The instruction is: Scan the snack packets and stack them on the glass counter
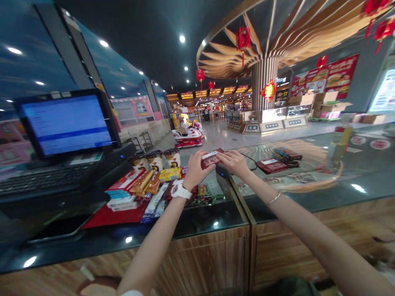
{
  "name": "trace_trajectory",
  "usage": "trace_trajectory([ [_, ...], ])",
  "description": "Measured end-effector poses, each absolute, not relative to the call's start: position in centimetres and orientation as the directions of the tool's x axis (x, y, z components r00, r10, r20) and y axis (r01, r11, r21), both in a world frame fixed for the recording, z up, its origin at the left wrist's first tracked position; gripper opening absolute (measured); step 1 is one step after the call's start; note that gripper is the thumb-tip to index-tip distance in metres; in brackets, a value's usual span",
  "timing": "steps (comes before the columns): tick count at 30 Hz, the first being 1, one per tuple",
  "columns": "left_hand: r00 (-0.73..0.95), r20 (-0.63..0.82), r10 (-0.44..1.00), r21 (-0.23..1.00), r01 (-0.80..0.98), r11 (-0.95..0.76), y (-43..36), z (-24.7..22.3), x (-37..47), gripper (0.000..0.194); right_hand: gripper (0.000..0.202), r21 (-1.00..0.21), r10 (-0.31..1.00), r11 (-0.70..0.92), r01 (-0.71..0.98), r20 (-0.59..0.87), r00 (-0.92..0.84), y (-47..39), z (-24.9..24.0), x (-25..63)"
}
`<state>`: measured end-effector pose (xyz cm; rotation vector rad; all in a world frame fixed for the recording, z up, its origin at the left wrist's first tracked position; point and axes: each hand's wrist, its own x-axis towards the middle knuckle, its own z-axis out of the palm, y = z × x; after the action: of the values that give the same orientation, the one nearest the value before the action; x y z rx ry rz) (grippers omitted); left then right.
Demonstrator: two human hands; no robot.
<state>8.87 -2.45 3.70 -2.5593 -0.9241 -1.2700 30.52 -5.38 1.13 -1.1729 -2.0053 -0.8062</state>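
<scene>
A dark red packet (212, 158) with a white label is held up over the glass counter, near a small black device (223, 172) with a blue light. My left hand (196, 168), with a white watch at the wrist, grips the packet's left side. On its right side, my right hand (233, 163) has its fingers closed on the same packet. Similar dark red packets (272, 165) lie on the counter to the right, beside some blue and dark packs (287, 153). Left of my left hand are orange-brown packs (145, 183) and a yellow box (170, 174).
A monitor (66, 125) and keyboard (46, 179) stand at the left. Several cups (172, 158) line up behind the snacks. A stack of red and white boxes (125, 185) sits on a red sheet (114, 213). A dark tablet-like object (66, 226) lies near the counter's front edge.
</scene>
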Motion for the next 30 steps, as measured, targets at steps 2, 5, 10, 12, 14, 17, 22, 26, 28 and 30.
trace_trajectory([
  [2, 0.411, 0.772, 0.485, 0.196, 0.572, -0.796, -1.8, 3.4, 7.8, 0.053, 0.036, 0.171, 0.455, 0.424, 0.890, 0.809, -0.372, -4.6, 1.0, 29.7],
  [5, 0.404, 0.748, 0.527, 0.228, 0.589, -0.775, -1.5, 2.7, 6.7, 0.062, 0.035, 0.183, 0.419, 0.446, 0.876, 0.822, -0.386, -4.0, 0.4, 29.1],
  [10, 0.466, 0.661, 0.588, 0.232, 0.618, -0.751, -1.9, 2.1, 6.6, 0.077, 0.034, 0.234, 0.402, 0.456, 0.859, 0.806, -0.434, -4.7, -0.4, 29.5],
  [12, 0.493, 0.627, 0.603, 0.244, 0.611, -0.753, -2.0, 1.9, 6.6, 0.083, 0.035, 0.258, 0.399, 0.452, 0.854, 0.797, -0.453, -5.1, -0.6, 29.8],
  [14, 0.522, 0.598, 0.608, 0.249, 0.600, -0.760, -2.0, 1.8, 6.8, 0.084, 0.035, 0.270, 0.403, 0.456, 0.848, 0.787, -0.468, -5.3, -0.7, 29.9],
  [17, 0.515, 0.611, 0.601, 0.228, 0.612, -0.757, -2.0, 2.1, 7.1, 0.084, 0.035, 0.249, 0.421, 0.450, 0.857, 0.787, -0.450, -5.3, -0.7, 29.6],
  [22, 0.551, 0.706, 0.444, -0.015, 0.640, -0.768, -1.4, 4.0, 8.0, 0.084, 0.043, 0.148, 0.430, 0.403, 0.903, 0.840, -0.330, -5.1, -0.2, 29.2],
  [26, 0.560, 0.755, 0.343, -0.159, 0.663, -0.732, -0.8, 3.9, 7.8, 0.072, 0.061, 0.029, 0.449, 0.487, 0.873, 0.849, -0.278, -4.7, -0.2, 30.0],
  [28, 0.581, 0.745, 0.329, -0.199, 0.664, -0.721, -0.6, 3.3, 7.4, 0.066, 0.065, -0.113, 0.470, 0.553, 0.826, 0.861, -0.197, -4.2, -0.5, 30.3],
  [30, 0.624, 0.713, 0.319, -0.242, 0.647, -0.723, -0.7, 2.7, 7.0, 0.061, 0.066, -0.347, 0.536, 0.618, 0.705, 0.842, -0.056, -3.6, -0.9, 30.3],
])
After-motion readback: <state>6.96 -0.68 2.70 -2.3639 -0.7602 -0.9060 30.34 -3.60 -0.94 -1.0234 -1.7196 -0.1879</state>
